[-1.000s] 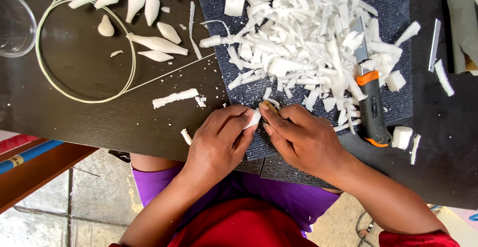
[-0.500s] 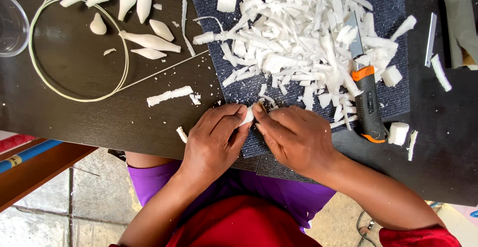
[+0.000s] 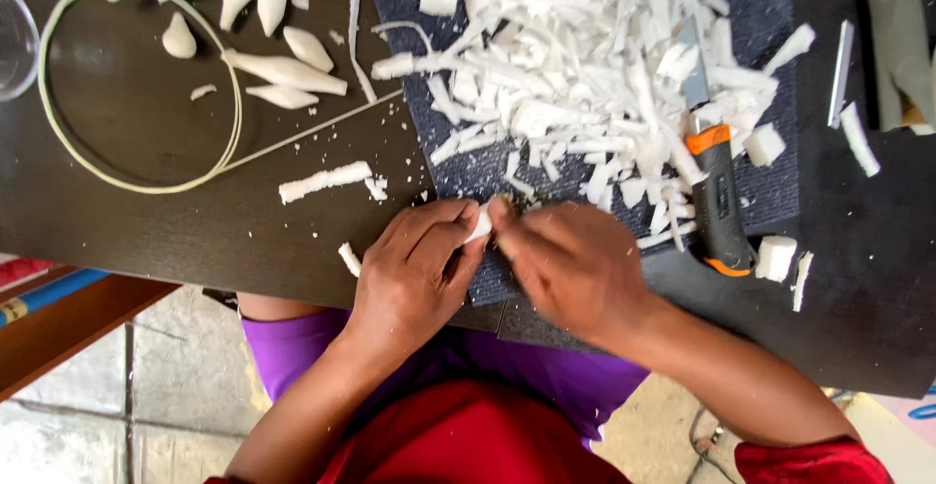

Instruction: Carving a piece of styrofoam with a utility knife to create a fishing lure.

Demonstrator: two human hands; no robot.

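Both the left hand (image 3: 414,274) and the right hand (image 3: 570,260) pinch a small white foam piece (image 3: 480,223) beside the utility knife (image 3: 717,196) on the dark mat (image 3: 770,192).

Dark wooden table (image 3: 175,231) over pale stone-tiled floor (image 3: 146,396), brown wooden shelf (image 3: 68,323) beside it

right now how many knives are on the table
1: a utility knife with a black and orange handle lies on the dark mat, right of the hands, its blade under white shavings. Others could be buried there.
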